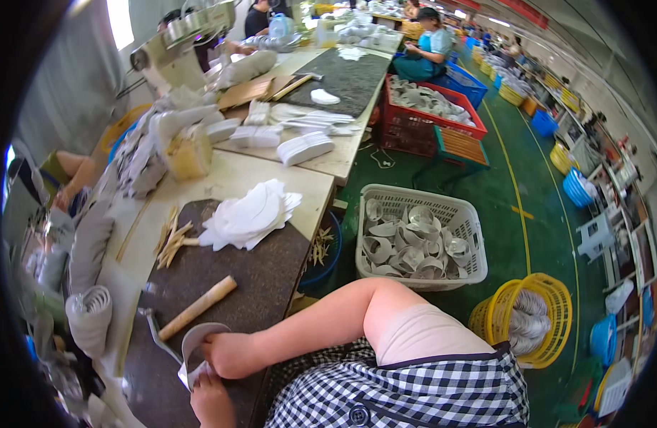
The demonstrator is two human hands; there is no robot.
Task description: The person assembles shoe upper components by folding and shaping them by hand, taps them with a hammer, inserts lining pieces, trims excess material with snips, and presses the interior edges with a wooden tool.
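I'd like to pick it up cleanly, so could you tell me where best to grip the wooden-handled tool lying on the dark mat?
Probably by the wooden handle, around its middle, coming from above. It lies flat and slanted on the dark mat, bare along its length, while its metal end sits close to the right hand and the grey piece.

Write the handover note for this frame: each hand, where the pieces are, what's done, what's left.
Left hand: pinching the lower edge of a curved white piece on the dark work mat.
Right hand: pressing on the same piece from above.
Wooden-handled tool lies beside it, untouched.
Stack of white cut pieces sits farther up the mat.
Done: white basket holds curled pieces.
Left: cannot tell.
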